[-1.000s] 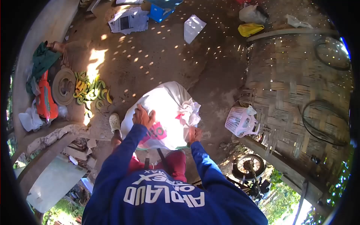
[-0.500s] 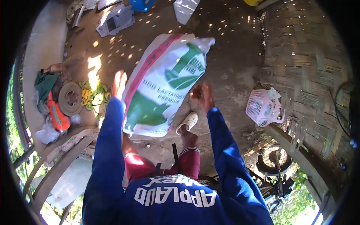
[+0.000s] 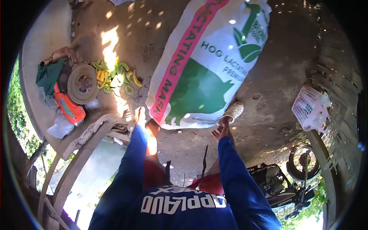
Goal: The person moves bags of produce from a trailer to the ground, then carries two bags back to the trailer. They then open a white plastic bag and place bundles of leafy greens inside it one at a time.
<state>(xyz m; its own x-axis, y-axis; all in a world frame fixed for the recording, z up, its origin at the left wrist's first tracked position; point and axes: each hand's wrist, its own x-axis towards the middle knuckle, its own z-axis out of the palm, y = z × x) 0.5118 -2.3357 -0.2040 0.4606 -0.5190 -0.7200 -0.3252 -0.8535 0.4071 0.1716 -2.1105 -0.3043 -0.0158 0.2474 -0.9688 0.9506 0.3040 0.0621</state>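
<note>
A big white feed sack (image 3: 199,92) fills the middle of the view in front of my feet. It bears a pink stripe, a green pig and the words "Hog Lactating". My left hand (image 3: 140,116) is open, fingers stretched, just off the sack's near left corner. Beside the near right corner is my right hand (image 3: 220,132), open with fingers apart and lightly curled. Neither hand grips the sack. A cream clog (image 3: 234,111) on my foot shows past the sack's right edge.
Green and yellow bananas (image 3: 115,76) lie on the left, beside a round brown wheel-like piece (image 3: 82,84) and an orange tool (image 3: 69,108). To the right stand a pink plastic basket (image 3: 308,107) and a motorcycle (image 3: 283,184). A woven wall (image 3: 337,69) borders the right.
The sack looks larger and sits farther up and right in the view. Both my hands have come down toward its near end, the left from its side. The surroundings have shifted with my head.
</note>
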